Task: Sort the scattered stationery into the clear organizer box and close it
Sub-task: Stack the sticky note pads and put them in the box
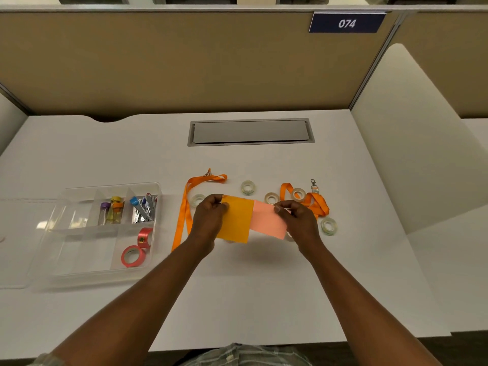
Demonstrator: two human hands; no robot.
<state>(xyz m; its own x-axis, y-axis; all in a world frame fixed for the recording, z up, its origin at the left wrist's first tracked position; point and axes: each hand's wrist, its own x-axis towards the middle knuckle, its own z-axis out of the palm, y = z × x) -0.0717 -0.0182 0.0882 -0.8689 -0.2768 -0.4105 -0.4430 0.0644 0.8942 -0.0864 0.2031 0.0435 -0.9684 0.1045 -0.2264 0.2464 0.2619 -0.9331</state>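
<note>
Above the white desk my left hand pinches the left edge of an orange sticky-note pad. My right hand pinches a pink sticky-note pad whose left side lies under the orange one. The clear organizer box sits open at the left, with small bottles, clips and pens in its back compartments and two red tape rolls at front right. Several clear tape rolls and two orange lanyards lie around my hands.
The box's clear lid lies flat to the left of the box. A grey cable hatch is set in the desk behind the items. Beige partition walls close the back and right; a white divider stands at right.
</note>
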